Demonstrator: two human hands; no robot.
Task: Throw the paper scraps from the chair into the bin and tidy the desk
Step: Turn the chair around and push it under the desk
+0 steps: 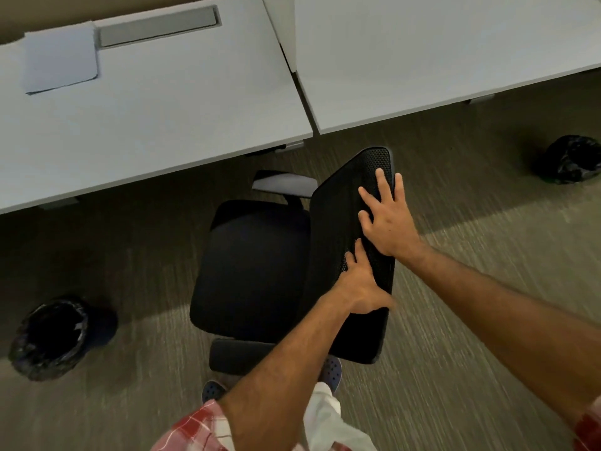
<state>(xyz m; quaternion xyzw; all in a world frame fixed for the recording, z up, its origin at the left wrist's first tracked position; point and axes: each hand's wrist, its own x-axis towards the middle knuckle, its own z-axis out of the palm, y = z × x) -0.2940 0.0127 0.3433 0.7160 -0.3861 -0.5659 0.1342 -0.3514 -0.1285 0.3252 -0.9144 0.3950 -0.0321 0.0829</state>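
A black office chair (253, 265) stands on the carpet in front of the white desk (162, 125), its seat bare. My left hand (361, 284) grips the lower edge of the mesh backrest (338, 216). My right hand (387, 216) lies flat on the upper backrest with fingers spread. A bin (52, 336) with a black liner stands on the floor at the lower left, a few pale scraps visible inside. A stack of white paper (60, 61) lies on the desk's far left.
A second white desk (439, 60) stands to the right, with a narrow gap between the two. Another black-lined bin (572, 159) sits on the floor at the far right. A grey cable slot (159, 26) runs along the desk's back. My feet (331, 369) are behind the chair.
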